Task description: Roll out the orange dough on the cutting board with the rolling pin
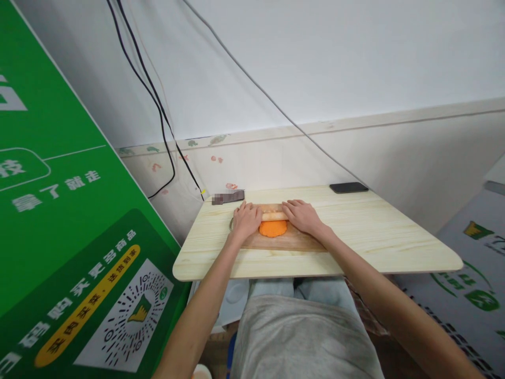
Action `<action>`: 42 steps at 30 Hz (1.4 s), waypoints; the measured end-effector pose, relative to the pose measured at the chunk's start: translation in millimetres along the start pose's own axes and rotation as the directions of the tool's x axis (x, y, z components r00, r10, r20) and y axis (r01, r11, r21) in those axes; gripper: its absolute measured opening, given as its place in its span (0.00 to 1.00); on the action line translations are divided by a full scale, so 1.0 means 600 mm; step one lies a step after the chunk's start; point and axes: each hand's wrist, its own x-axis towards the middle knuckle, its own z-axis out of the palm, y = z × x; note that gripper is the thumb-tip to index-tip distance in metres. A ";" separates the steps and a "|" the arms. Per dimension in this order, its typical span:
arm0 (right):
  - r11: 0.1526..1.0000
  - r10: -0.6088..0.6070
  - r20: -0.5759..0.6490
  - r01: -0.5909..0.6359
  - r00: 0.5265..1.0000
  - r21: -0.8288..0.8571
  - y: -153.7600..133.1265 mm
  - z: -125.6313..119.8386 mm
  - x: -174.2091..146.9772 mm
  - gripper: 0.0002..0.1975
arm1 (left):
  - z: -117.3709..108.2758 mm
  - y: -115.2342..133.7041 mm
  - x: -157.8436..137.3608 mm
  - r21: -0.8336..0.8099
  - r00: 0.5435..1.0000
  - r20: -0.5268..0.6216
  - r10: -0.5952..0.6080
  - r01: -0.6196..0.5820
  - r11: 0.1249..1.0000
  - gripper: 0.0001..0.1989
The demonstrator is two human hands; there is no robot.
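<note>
A wooden rolling pin (275, 216) lies crosswise over a flat, round sheet of orange dough or clay (273, 229); which of the two I cannot tell. Under them is a brown wooden board (292, 243). My left hand (247, 218) rests over the pin's left end, its fingers curved onto it. Over the right end lies my right hand (303, 215), fingers likewise bent around the pin. Both ends of the pin are hidden beneath my hands. The orange sheet shows mainly on the near side of the pin.
The board sits on a pale wood-grain table (379, 231). A black phone (349, 187) lies at the back right, and a dark, partly blurred object (232, 197) at the back left. A green printed panel (79, 210) stands to the left. Cables (158, 100) hang along the wall.
</note>
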 end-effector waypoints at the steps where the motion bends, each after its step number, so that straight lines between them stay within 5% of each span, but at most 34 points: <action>1: 1.000 -0.007 -0.007 0.007 1.000 -0.003 -0.001 0.000 -0.003 0.25 | 0.000 0.000 -0.003 0.002 1.000 -0.003 0.004 -0.004 1.000 0.23; 12: 0.998 -0.009 -0.176 0.020 0.984 0.061 -0.036 -0.011 -0.062 0.29 | 0.016 -0.008 -0.048 -0.033 0.977 -0.146 0.154 -0.160 0.987 0.23; 18: 0.995 -0.031 -0.214 0.051 0.976 0.088 -0.044 -0.009 -0.089 0.31 | 0.029 -0.005 -0.065 -0.055 0.960 -0.247 0.131 -0.148 0.987 0.24; 24: 0.997 0.003 -0.139 0.007 0.990 0.073 -0.038 -0.015 -0.065 0.29 | 0.026 -0.009 -0.039 -0.058 0.976 -0.165 0.142 -0.154 0.986 0.23; 35: 0.997 0.070 0.034 -0.069 0.997 -0.024 -0.008 -0.009 0.012 0.25 | -0.003 0.006 0.030 -0.018 0.997 0.066 -0.037 0.038 0.999 0.22; 42: 0.999 0.035 -0.035 -0.035 0.999 -0.016 -0.006 -0.005 0.008 0.24 | -0.001 0.004 0.024 -0.008 1.000 0.019 -0.001 0.001 1.000 0.22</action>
